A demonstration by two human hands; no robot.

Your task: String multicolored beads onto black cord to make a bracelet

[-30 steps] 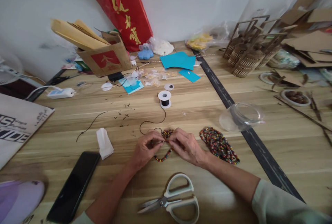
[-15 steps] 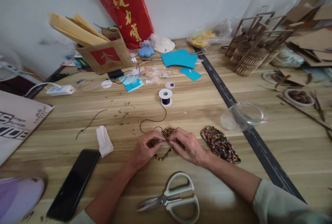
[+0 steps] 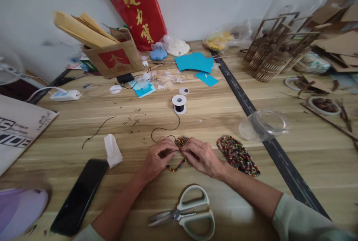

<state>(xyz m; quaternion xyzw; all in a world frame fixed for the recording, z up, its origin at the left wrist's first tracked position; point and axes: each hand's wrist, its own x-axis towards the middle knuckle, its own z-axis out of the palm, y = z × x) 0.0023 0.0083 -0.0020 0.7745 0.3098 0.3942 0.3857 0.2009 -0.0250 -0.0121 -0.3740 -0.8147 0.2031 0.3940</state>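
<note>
My left hand (image 3: 160,158) and my right hand (image 3: 201,157) meet at the middle of the table, thumbs and forefingers pinched on a thin dark cord. A string of multicoloured beads (image 3: 176,168) loops below the fingertips, and more beads (image 3: 182,142) lie just behind them. Part of the strand is hidden by my hands. Behind stands a white spool (image 3: 179,104) of black cord, whose loose end (image 3: 156,129) curls down toward my left hand. Right of my right hand lies a pile of strung beads (image 3: 237,155). Scissors (image 3: 183,215) rest partly open nearer to me.
A black phone (image 3: 79,196) and folded white paper (image 3: 113,151) lie on the left. Clear round plastic pieces (image 3: 264,124) sit at right. Further back are a cardboard box (image 3: 114,58), a red bag (image 3: 137,13), blue paper (image 3: 194,62) and small wooden baskets (image 3: 271,62).
Both hands keep nearly the same pinch over the beads. The whole view has shifted very slightly; nothing else visibly differs.
</note>
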